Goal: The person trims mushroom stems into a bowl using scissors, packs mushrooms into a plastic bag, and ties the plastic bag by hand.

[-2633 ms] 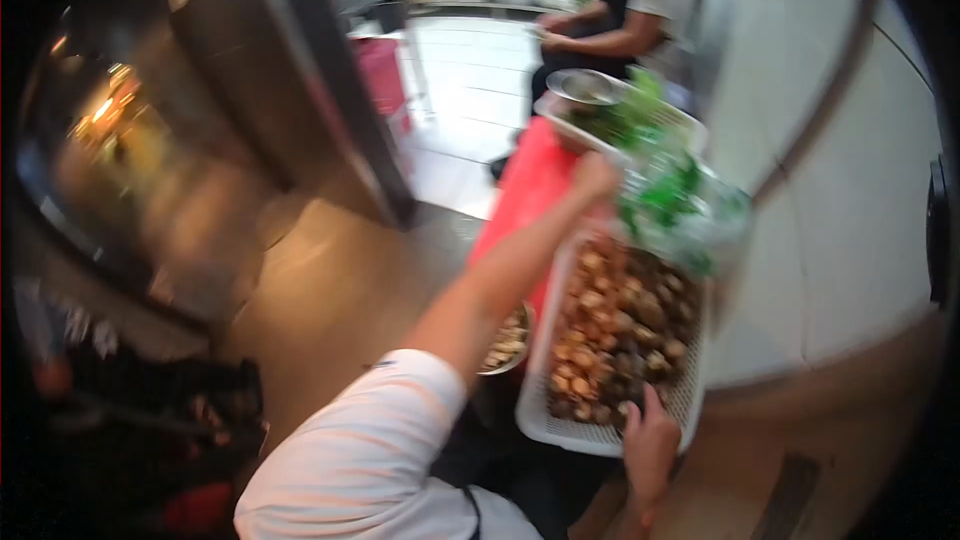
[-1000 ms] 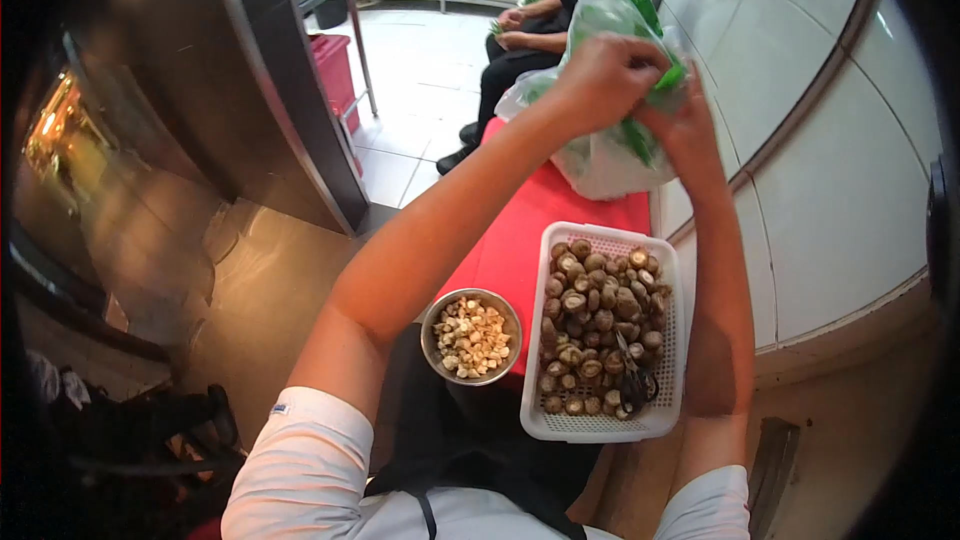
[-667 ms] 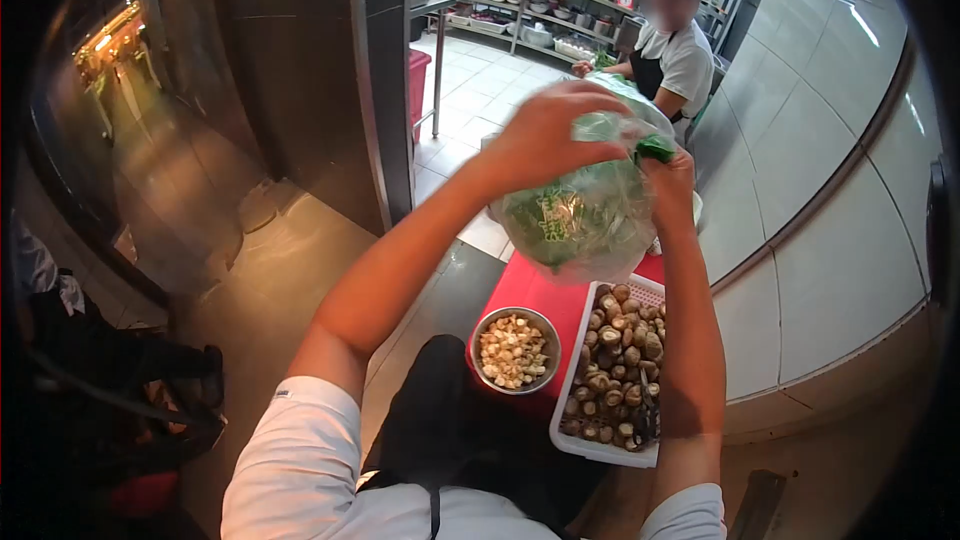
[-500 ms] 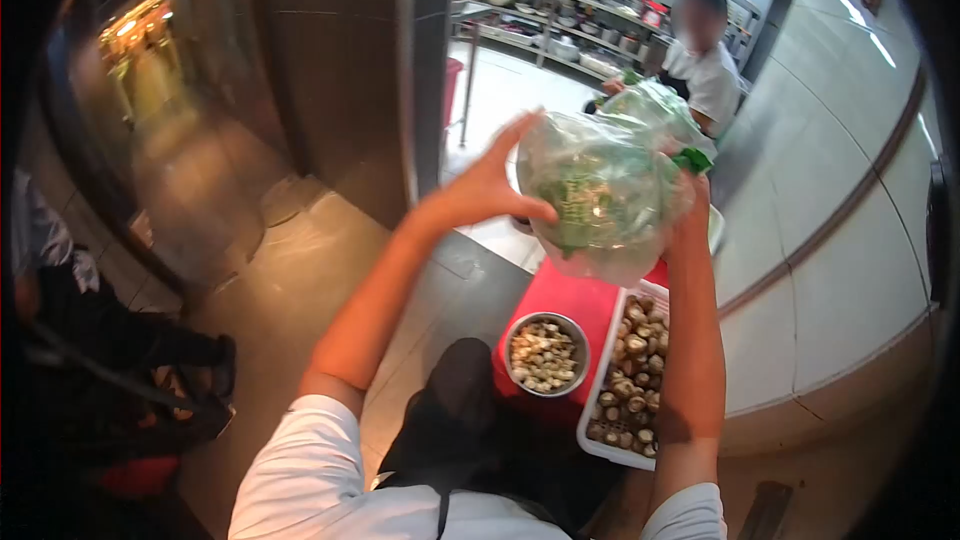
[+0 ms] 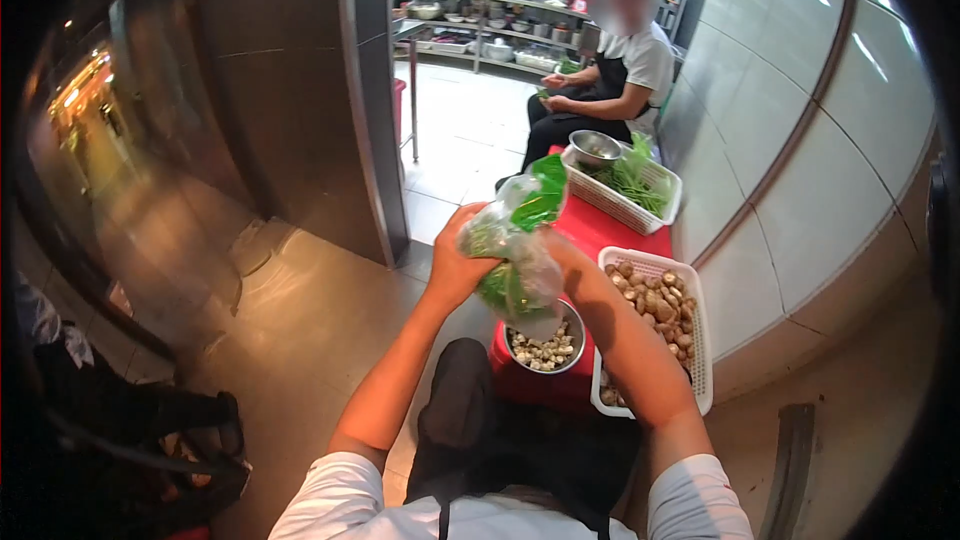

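My left hand (image 5: 462, 258) is closed on the near left side of a clear plastic bag (image 5: 525, 285) with green printing and green contents. At the bag's right side is my right hand (image 5: 562, 252), closed on its gathered plastic, with some fingers hidden. The bag hangs partly over a steel bowl (image 5: 578, 348) of pale cut pieces. Beyond my right forearm, a white perforated basket (image 5: 703, 370) holds brown mushrooms (image 5: 665, 302); the forearm hides part of it.
A red bench (image 5: 590, 223) carries the baskets and bowl. Farther back, a white basket (image 5: 668, 215) holds greens and a metal bowl (image 5: 596, 147). A co-worker (image 5: 625, 75) sits behind it. A tiled wall (image 5: 790, 210) stands at right, a dark partition (image 5: 290, 90) at left.
The bag has come down and closer to my body, between both hands. My view has turned, and the back basket with greens now shows.
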Available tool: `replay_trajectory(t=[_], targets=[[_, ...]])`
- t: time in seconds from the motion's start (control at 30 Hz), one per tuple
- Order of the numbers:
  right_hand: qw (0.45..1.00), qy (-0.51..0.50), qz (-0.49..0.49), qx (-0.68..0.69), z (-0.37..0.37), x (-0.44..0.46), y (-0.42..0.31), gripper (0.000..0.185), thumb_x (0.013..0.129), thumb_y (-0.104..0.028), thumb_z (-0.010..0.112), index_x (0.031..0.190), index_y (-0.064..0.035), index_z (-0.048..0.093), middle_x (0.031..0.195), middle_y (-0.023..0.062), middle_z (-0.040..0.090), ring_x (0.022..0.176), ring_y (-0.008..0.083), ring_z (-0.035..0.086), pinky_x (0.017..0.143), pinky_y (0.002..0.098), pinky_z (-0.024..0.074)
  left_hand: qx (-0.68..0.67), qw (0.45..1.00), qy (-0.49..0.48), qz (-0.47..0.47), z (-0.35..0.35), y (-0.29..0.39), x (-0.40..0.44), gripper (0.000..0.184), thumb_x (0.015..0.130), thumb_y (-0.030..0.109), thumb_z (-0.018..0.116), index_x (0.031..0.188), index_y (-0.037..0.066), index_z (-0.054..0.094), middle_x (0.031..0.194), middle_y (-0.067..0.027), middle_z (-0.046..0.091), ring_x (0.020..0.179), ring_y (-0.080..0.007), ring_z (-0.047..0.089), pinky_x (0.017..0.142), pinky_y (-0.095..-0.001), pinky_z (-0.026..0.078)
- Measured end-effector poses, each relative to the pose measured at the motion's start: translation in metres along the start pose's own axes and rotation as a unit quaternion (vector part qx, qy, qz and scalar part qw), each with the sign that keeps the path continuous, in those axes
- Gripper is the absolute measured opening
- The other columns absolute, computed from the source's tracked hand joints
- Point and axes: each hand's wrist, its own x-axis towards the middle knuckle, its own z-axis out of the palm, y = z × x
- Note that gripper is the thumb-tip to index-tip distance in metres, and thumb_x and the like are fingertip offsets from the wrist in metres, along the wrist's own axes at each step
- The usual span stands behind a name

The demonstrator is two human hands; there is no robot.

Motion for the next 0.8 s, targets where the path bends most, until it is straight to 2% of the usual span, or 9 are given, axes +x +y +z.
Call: replay_trajectory(t=[0.2, 0.23, 0.3, 0.37, 0.43, 0.47, 0.57, 0.67, 0.8], targets=[[0.948, -0.041, 0.059, 0.31, 0.054, -0.012, -0.04, 0.036, 0.1, -0.018, 0.061, 0.133, -0.005, 0.056, 0.121, 0.0105, 0.066, 0.107, 0.0182, 0.065, 0.091, 0.0366, 0.0549, -0.069, 0.986, 0.115, -0.103, -0.017, -0.017, -0.02, 0.043, 0.078, -0.001, 0.069, 0.121, -0.004, 0.065, 0.109, -0.0093, 0.072, 0.098, -0.0169, 0.068, 0.087, -0.0309, 0.053], [0.97, 0.001, 0.036, 0.242, 0.068, -0.028, -0.066, 0.043, 0.099, -0.02, 0.064, 0.137, -0.0022, 0.054, 0.125, 0.0139, 0.066, 0.119, 0.0222, 0.062, 0.102, 0.0382, 0.0502, -0.063, 0.98, 0.154, -0.104, -0.02, -0.022, -0.02, 0.043, 0.08, -0.002, 0.067, 0.122, -0.004, 0.064, 0.11, -0.0104, 0.071, 0.099, -0.0179, 0.068, 0.087, -0.0314, 0.054], [0.987, 0.141, -0.078, -0.01, 0.083, -0.045, -0.078, 0.053, 0.097, -0.025, 0.069, 0.141, -0.0015, 0.051, 0.127, 0.017, 0.065, 0.122, 0.026, 0.061, 0.104, 0.0399, 0.0491, -0.102, 0.96, 0.236, -0.108, -0.03, -0.026, -0.02, 0.043, 0.082, -0.002, 0.063, 0.125, -0.004, 0.062, 0.114, -0.012, 0.07, 0.1, -0.0204, 0.068, 0.088, -0.0328, 0.055], [0.911, 0.234, -0.175, -0.289, 0.097, -0.07, -0.092, 0.076, 0.088, -0.031, 0.08, 0.148, -0.0035, 0.044, 0.137, 0.0226, 0.058, 0.132, 0.0339, 0.055, 0.109, 0.0443, 0.0459, -0.195, 0.922, 0.316, -0.111, -0.037, -0.027, -0.014, 0.045, 0.084, -0.003, 0.06, 0.129, -0.004, 0.059, 0.117, -0.0131, 0.068, 0.102, -0.0233, 0.068, 0.089, -0.0345, 0.056], [0.83, 0.269, -0.236, -0.427, 0.117, -0.085, -0.09, 0.08, 0.082, -0.027, 0.084, 0.148, -0.0035, 0.045, 0.143, 0.0239, 0.053, 0.134, 0.0362, 0.053, 0.111, 0.0454, 0.0444, -0.26, 0.894, 0.35, -0.102, -0.03, -0.025, -0.008, 0.042, 0.085, -0.005, 0.059, 0.127, -0.005, 0.059, 0.116, -0.0125, 0.067, 0.099, -0.0217, 0.068, 0.086, -0.0336, 0.056], [0.781, 0.284, -0.262, -0.491, 0.126, -0.088, -0.085, 0.082, 0.08, -0.025, 0.086, 0.148, -0.0035, 0.045, 0.145, 0.0246, 0.051, 0.136, 0.0373, 0.051, 0.112, 0.0459, 0.0437, -0.292, 0.878, 0.366, -0.099, -0.026, -0.025, -0.007, 0.041, 0.085, -0.005, 0.058, 0.126, -0.006, 0.059, 0.115, -0.0122, 0.067, 0.098, -0.0209, 0.068, 0.084, -0.0332, 0.056], [0.746, 0.305, -0.266, -0.529, 0.133, -0.081, -0.058, 0.09, 0.079, -0.031, 0.087, 0.15, -0.0023, 0.041, 0.149, 0.0231, 0.047, 0.137, 0.0402, 0.048, 0.112, 0.0446, 0.0427, -0.333, 0.866, 0.35, -0.128, 0.003, -0.021, -0.015, 0.045, 0.087, -0.005, 0.055, 0.131, -0.004, 0.055, 0.12, -0.0128, 0.065, 0.102, -0.0222, 0.067, 0.086, -0.0347, 0.057], [0.807, 0.356, -0.274, -0.383, 0.111, -0.066, -0.035, 0.093, 0.078, -0.026, 0.088, 0.152, 0.0006, 0.037, 0.146, 0.0236, 0.048, 0.136, 0.0403, 0.048, 0.113, 0.0421, 0.041, -0.375, 0.867, 0.279, -0.175, 0.041, -0.006, -0.028, 0.043, 0.087, -0.002, 0.056, 0.13, -0.002, 0.057, 0.12, -0.0129, 0.066, 0.105, -0.0233, 0.068, 0.091, -0.0359, 0.057], [0.949, 0.236, -0.176, -0.112, 0.074, -0.057, -0.024, 0.089, 0.079, -0.017, 0.087, 0.15, 0.0023, 0.039, 0.147, 0.0201, 0.049, 0.136, 0.0319, 0.049, 0.113, 0.0391, 0.0406, -0.449, 0.855, 0.105, -0.237, 0.047, -0.024, -0.04, 0.04, 0.094, 0.008, 0.054, 0.133, 0.0, 0.056, 0.125, -0.0129, 0.065, 0.11, -0.024, 0.067, 0.095, -0.0374, 0.056]])
